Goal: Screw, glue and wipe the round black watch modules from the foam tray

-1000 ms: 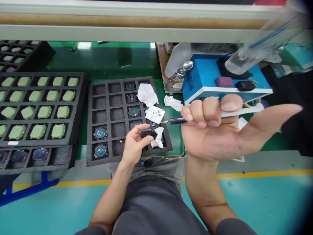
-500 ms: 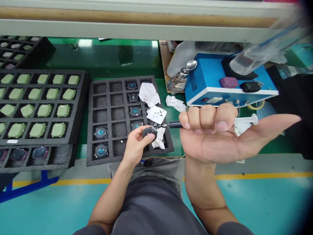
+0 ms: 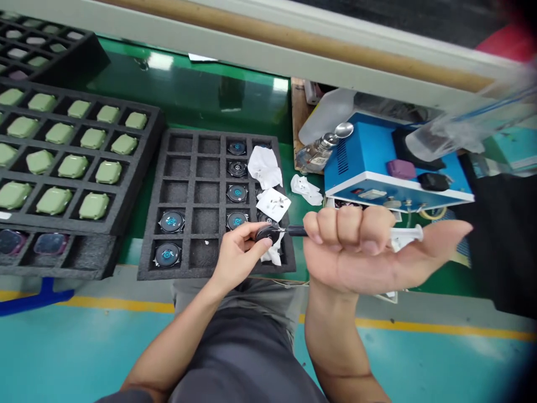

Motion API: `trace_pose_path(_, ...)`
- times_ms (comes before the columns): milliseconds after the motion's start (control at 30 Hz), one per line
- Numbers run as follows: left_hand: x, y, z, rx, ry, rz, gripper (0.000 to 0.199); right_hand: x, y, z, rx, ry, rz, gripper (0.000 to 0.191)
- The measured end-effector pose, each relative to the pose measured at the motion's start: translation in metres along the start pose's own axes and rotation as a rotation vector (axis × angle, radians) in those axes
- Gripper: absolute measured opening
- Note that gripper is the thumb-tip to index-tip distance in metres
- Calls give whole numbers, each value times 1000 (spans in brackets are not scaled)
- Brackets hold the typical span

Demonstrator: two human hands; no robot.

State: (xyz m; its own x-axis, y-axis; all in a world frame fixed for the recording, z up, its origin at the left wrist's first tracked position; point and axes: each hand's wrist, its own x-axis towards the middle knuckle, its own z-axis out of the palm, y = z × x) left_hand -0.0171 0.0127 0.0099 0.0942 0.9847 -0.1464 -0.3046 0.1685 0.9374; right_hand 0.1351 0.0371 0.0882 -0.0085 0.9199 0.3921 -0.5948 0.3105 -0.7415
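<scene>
Between thumb and fingers, my left hand (image 3: 238, 254) pinches a round black watch case (image 3: 265, 235) above the lower right of a dark foam tray (image 3: 174, 193). My right hand (image 3: 350, 246) is wrapped round a syringe (image 3: 296, 230) with a dark barrel and a white plunger (image 3: 409, 234); the thumb stretches out beside the plunger's end. The metal needle tip meets the watch case near its edge, though I cannot tell whether it touches. Small dark bits lie on a white paper square (image 3: 273, 205) on the tray. More round watches (image 3: 171, 221) sit in its compartments.
Left stands a foam tray of green square watch cases (image 3: 59, 133). To the right are a blue machine (image 3: 364, 162) with a purple case (image 3: 401, 168) on it, a glass bottle (image 3: 314, 154) and crumpled tissue (image 3: 307, 189). A shelf edge (image 3: 268, 50) crosses the top.
The camera view has tilted and shifted. The syringe's needle now reaches over the watch case's edge, and both hands keep their holds.
</scene>
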Motion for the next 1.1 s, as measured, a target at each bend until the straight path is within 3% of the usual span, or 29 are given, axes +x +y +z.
trace_pose_path(267, -4, -1, -3, 226, -67, 145, 22, 4, 4, -2, 75, -45, 60, 60)
trace_pose_path(1100, -3, -4, -4, 237, -96, 145, 22, 2, 6, -5, 85, -17, 88, 55)
